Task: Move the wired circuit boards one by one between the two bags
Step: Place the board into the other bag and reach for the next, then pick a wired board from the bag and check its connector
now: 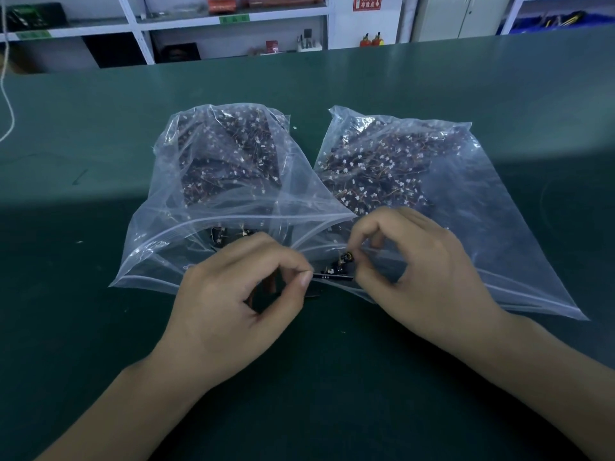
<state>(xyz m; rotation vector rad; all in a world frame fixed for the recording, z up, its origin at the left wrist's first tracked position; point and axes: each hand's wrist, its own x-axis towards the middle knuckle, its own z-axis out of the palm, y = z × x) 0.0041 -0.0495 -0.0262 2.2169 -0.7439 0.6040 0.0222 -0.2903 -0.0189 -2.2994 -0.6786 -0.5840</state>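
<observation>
Pinching a small black circuit board (333, 275) between them, the left hand (233, 294) and the right hand (412, 271) meet at the mouths of two clear bags. The left fingers (301, 277) nip the board's 9 o'clock end; the right fingers (357, 256) curl round its 3 o'clock end, by a round black part. The left bag (186, 201) lies at 11 o'clock from the board, the right bag (466, 194) at 1 o'clock, both heaped with wired boards on the green table (83, 161). Shelves (199, 24) stand at 12 o'clock.
</observation>
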